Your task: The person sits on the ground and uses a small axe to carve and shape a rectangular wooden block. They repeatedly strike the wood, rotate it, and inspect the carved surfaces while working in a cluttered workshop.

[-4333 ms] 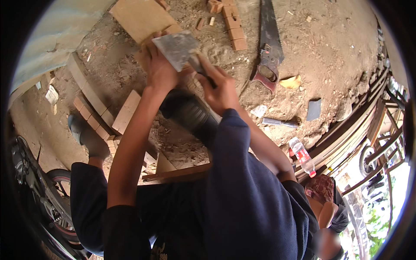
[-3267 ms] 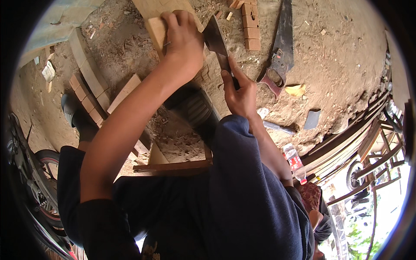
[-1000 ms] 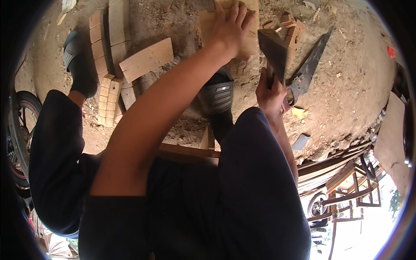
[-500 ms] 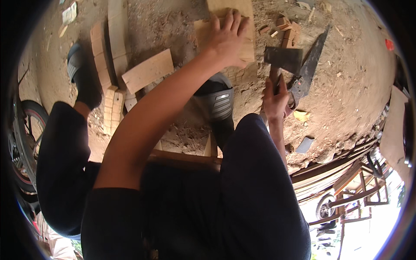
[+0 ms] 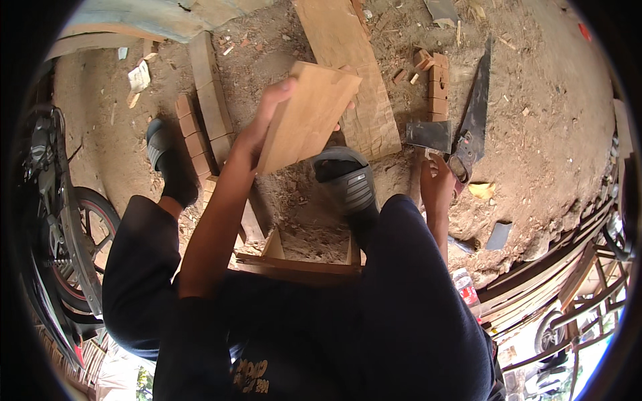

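My left hand (image 5: 265, 110) grips a thick, pale rectangular wooden board (image 5: 309, 119), held tilted above the ground. The thumb presses one edge while fingertips show past the opposite edge. Lower right, my right hand (image 5: 436, 179) is closed around the short handle of a tool with a broad, dark rectangular head (image 5: 430, 136). Most of that handle is hidden by the fingers. Just beside it lies a handsaw (image 5: 476, 113) with a dark blade. Behind the raised board, a long flat brown sheet (image 5: 374, 100) rests on the dirt.
Reddish blocks (image 5: 438, 83) lie beyond the tool, and long wooden pieces (image 5: 212, 93) lie at left. My sandalled foot (image 5: 348, 180) is below the held board. A wooden frame (image 5: 301, 266) is before my lap. A motorbike wheel (image 5: 90, 234) stands at left.
My left hand has lifted the wooden board off the brown sheet and brought it left and nearer. The right hand and its tool sit lower in the picture; the view has shifted too.
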`<state>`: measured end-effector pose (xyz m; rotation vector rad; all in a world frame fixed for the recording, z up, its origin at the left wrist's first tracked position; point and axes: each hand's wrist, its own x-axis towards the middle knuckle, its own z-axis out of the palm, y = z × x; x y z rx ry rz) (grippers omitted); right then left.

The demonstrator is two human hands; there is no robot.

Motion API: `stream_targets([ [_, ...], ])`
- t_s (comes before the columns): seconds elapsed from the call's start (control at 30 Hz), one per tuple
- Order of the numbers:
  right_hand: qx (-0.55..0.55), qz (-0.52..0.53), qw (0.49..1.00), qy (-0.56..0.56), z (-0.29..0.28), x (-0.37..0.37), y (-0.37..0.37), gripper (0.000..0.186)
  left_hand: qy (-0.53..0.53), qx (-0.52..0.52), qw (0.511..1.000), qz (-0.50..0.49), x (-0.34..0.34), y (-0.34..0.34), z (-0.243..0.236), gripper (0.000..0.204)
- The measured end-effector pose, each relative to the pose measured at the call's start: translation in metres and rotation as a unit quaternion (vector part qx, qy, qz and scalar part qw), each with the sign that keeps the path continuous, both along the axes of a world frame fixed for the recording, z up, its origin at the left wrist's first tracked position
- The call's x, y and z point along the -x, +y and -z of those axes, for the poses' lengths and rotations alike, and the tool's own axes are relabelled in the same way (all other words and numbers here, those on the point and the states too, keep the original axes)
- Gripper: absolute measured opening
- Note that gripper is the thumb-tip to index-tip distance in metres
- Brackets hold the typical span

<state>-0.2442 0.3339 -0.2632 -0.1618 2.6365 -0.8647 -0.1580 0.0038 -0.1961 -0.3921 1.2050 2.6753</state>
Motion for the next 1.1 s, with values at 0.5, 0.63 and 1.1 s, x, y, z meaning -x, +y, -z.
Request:
stream_targets([
  [0.5,0.269,-0.240,0.875,-0.322,-0.103,-0.011,-0.100,0.047,0.124,0.545,0.818,-0.136,-0.047,0.003,-0.096,0.089],
  [0.63,0.306,-0.364,0.772,-0.421,-0.167,-0.023,-0.138,0.056,0.071,0.607,0.770,-0.182,-0.061,0.005,-0.115,0.089],
  [1.1,0.215,-0.468,0.810,-0.280,-0.192,-0.039,-0.194,0.032,0.083,0.714,0.664,-0.207,-0.106,-0.048,-0.113,0.042],
])
